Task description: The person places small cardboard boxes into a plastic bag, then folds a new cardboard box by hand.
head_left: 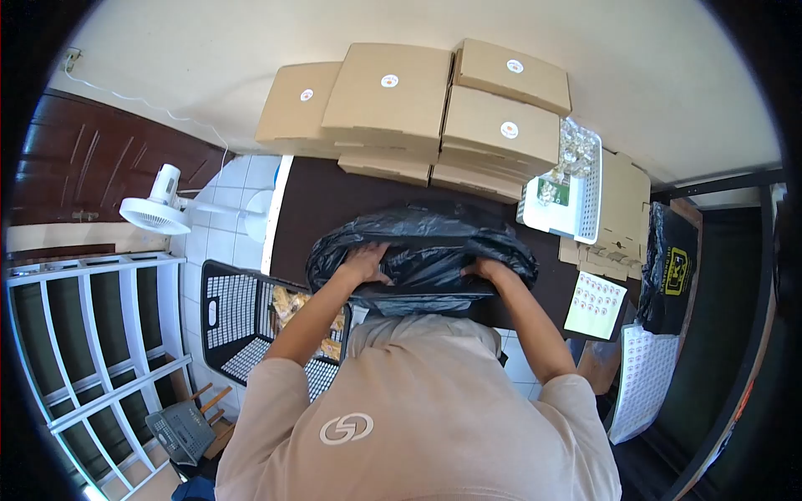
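Note:
A black plastic bag (426, 292) lies across the dark table in front of me, its mouth spread wide and its film crumpled. My left hand (365, 263) rests at the left part of the bag's mouth, with fingers spread against the plastic. At the right part, my right hand (487, 269) reaches in with its thumb stretched out; folds of the bag partly cover its other fingers. Both hands touch the bag, and I see nothing else held in either one. What lies inside the bag cannot be made out.
Stacked cardboard boxes (388, 104) with round stickers stand at the table's back. A white basket (589, 209) with clear packs and a sticker sheet (595, 306) are on the right. Left stand a black crate (219, 317) with yellowish packs and a white fan (156, 215).

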{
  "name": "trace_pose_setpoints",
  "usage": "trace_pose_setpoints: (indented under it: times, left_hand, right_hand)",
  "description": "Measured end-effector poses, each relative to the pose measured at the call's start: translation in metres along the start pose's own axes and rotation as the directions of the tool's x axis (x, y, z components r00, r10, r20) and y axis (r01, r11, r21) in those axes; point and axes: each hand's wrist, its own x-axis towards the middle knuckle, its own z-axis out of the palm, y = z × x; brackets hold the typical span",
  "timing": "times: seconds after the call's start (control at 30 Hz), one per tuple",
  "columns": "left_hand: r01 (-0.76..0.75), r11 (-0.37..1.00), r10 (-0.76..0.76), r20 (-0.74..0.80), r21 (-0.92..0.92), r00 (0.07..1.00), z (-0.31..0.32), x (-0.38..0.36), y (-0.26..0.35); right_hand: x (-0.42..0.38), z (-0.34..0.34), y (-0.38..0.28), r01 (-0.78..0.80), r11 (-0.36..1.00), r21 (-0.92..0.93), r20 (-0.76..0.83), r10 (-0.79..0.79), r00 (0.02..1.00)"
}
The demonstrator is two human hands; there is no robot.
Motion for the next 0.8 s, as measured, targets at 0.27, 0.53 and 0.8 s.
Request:
trace_pose_setpoints:
  times: [0.27, 0.53, 0.8]
  left_hand:
    - [-0.076, 0.997, 0.075, 0.122, 0.002, 0.99, -0.058, -0.044, 0.051]
    - [-0.59, 0.554, 0.238, -0.567, -0.587, 0.789, -0.14, -0.067, 0.049]
    - [-0.247, 0.529, -0.722, -0.583, -0.812, 0.372, -0.21, 0.021, -0.051]
  right_hand:
    - [-0.049, -0.077, -0.074, 0.016, 1.0, 0.012, 0.026, -0.016, 1.0]
    - [-0.015, -0.081, -0.043, 0.084, 0.975, 0.207, -0.234, -0.034, 0.972]
    - [-0.054, -0.104, -0.064, 0.212, 0.955, 0.209, 0.073, -0.232, 0.97]
